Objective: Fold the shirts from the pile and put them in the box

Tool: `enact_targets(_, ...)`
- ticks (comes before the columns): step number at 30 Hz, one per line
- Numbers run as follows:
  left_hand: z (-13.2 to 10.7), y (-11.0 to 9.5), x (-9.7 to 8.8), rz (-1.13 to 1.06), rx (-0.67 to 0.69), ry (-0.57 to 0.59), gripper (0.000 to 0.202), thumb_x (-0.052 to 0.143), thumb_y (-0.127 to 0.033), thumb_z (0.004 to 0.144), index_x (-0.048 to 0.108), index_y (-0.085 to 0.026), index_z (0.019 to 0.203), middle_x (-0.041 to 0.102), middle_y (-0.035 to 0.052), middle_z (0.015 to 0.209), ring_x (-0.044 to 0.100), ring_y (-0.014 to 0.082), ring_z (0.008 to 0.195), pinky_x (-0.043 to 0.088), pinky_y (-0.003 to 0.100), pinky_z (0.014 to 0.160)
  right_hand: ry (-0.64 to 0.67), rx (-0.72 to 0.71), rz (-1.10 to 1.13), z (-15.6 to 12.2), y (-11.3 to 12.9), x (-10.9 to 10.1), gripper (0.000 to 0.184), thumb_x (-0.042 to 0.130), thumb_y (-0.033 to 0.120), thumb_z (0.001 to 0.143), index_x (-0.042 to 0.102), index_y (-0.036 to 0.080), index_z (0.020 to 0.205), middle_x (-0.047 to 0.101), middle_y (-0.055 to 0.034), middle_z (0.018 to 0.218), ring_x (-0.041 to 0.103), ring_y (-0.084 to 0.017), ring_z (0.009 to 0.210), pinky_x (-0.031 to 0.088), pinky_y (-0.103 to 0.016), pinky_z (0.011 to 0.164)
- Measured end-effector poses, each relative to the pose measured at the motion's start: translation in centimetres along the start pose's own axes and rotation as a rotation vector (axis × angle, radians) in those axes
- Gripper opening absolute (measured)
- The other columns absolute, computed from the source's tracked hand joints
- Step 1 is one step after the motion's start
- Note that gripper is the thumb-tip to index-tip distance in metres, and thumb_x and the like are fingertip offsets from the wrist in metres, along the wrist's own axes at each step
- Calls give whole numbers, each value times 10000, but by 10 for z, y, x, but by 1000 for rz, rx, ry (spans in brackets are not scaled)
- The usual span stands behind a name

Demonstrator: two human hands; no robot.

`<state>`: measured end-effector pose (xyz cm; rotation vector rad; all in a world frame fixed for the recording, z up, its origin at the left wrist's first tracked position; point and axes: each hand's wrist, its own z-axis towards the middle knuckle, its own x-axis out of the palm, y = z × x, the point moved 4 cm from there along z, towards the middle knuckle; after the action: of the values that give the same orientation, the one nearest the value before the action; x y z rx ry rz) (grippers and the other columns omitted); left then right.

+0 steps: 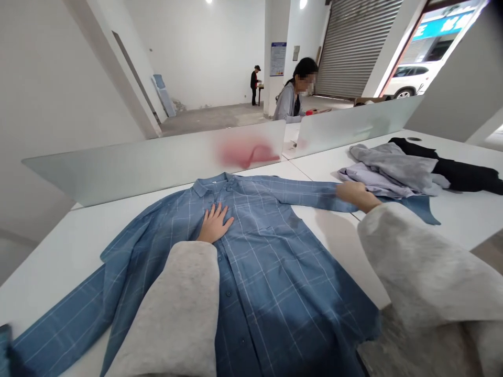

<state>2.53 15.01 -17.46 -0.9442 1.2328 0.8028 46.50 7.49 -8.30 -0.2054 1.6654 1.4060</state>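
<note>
A blue checked button-up shirt (271, 262) lies front up across the white table, its collar towards the divider. Pressed flat on the chest, close to the button line, my left hand (215, 224) has its fingers spread. My right hand (356, 195) is closed on the shirt's right-hand sleeve (310, 192), which stretches out straight to the side; its fingers are slightly blurred. The other sleeve (63, 319) runs down to the lower left. Beyond my right hand, part of the blue cloth reaches past the wrist.
Grey and lilac folded clothes (393, 167) lie at the right of the table (463, 225), beside black garments (467, 173). A frosted divider (157, 165) runs along the far edge, with a blurred red shape behind it. Past it sits a person (291, 99); another stands farther back.
</note>
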Motion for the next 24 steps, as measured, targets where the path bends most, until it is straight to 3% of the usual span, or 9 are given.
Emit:
enact_targets(3, 1, 0, -1, -110, -5, -4, 621, 363, -510, 915, 373, -170, 1434, 242, 118, 1543, 160, 318, 1433, 128, 527, 1143, 192, -180, -271, -10, 72, 61, 139, 679, 125, 779, 669, 109, 916, 674, -172, 1000, 575, -311, 1084, 382, -504, 968)
enact_targets(7, 3, 4, -6, -323, -16, -70, 515, 395, -409, 923, 458, -154, 1366, 336, 132, 1507, 233, 299, 1416, 157, 507, 1145, 373, -439, -485, -33, 159, 151, 379, 578, 248, 858, 584, 205, 1234, 659, -152, 1131, 573, -323, 1108, 405, -467, 946)
enact_targets(10, 4, 10, -9, -392, -64, -144, 436, 383, -255, 922, 500, -115, 1318, 366, 167, 1483, 293, 264, 1392, 216, 444, 1139, 445, -555, -585, -49, 199, 212, 560, 444, 243, 912, 329, 211, 1460, 641, -173, 1170, 607, -309, 1056, 438, -431, 892)
enact_targets(13, 3, 12, -10, -462, -66, -179, 378, 490, -166, 853, 592, -136, 1215, 463, 166, 1406, 322, 275, 1365, 230, 439, 1131, 458, -620, -623, -56, 218, 258, 677, 395, 133, 886, 153, 176, 1517, 578, -223, 1252, 597, -313, 1077, 436, -418, 889)
enact_targets(16, 5, 9, -9, -553, -35, -182, 318, 544, -124, 810, 654, -181, 1102, 599, 135, 1237, 436, 269, 1266, 274, 440, 1097, 428, -746, -623, -56, 228, 289, 715, 391, 93, 863, 126, 177, 1522, 441, -237, 1392, 452, -339, 1260, 372, -451, 980)
enact_targets(19, 10, 3, -11, -690, -8, -170, 280, 511, -104, 822, 670, -170, 1044, 659, 120, 1099, 559, 235, 1089, 367, 399, 1013, 426, -845, -651, -50, 231, 305, 690, 397, 106, 864, 175, 185, 1512, 392, -218, 1435, 335, -345, 1344, 337, -472, 1017)
enact_targets(22, 15, -3, -17, -864, 65, -112, 242, 491, -150, 855, 673, -154, 1015, 681, 84, 1025, 611, 176, 929, 447, 315, 891, 414, -838, -656, -39, 230, 303, 629, 353, 121, 893, 217, 207, 1501, 412, -204, 1421, 407, -330, 1297, 365, -453, 989)
enact_targets(24, 14, -5, -23, -960, 135, -45, 213, 520, -186, 852, 681, -148, 987, 686, 57, 957, 613, 139, 818, 473, 272, 804, 400, -863, -650, -36, 232, 295, 627, 332, 136, 914, 165, 217, 1513, 497, -200, 1336, 522, -302, 1177, 393, -415, 948)
